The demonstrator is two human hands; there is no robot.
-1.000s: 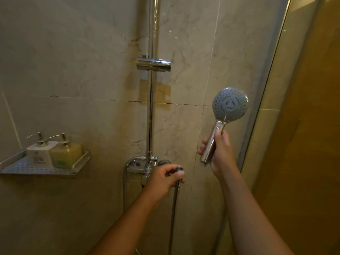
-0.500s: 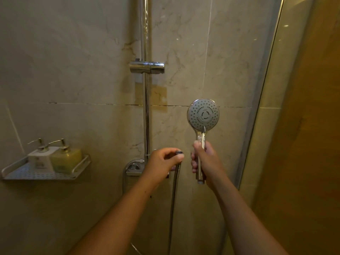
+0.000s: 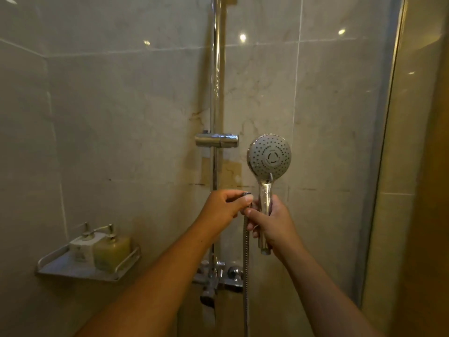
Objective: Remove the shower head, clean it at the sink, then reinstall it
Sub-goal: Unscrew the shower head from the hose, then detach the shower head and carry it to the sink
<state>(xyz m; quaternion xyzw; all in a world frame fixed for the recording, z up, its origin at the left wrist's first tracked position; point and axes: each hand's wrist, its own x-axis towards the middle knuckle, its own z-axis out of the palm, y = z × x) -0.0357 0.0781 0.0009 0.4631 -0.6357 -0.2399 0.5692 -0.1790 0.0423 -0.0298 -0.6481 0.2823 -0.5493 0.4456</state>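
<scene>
Fingers of L hand [image 3: 222, 209] are pinched on the end of the hose [image 3: 246, 263]; those of R hand [image 3: 273, 226] are wrapped round the handle of the shower head [image 3: 269, 155], held upright just R of the rail bracket [image 3: 216, 140]. Since 1 s ago the head's been brought in till hands meet, prob. for re-coupling. Glass door [image 3: 379, 166] is close on R, shelf [image 3: 60, 267] w/ bottles [image 3: 111, 249] well L; no obstruction is seen.

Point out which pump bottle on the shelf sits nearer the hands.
The yellowish bottle, on the right; the white bottle stands farther left.

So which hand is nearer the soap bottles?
Left. The left hand, pinching the hose, is up-right of the soap bottles; the right hand, holding the shower head, is farther right.
</scene>
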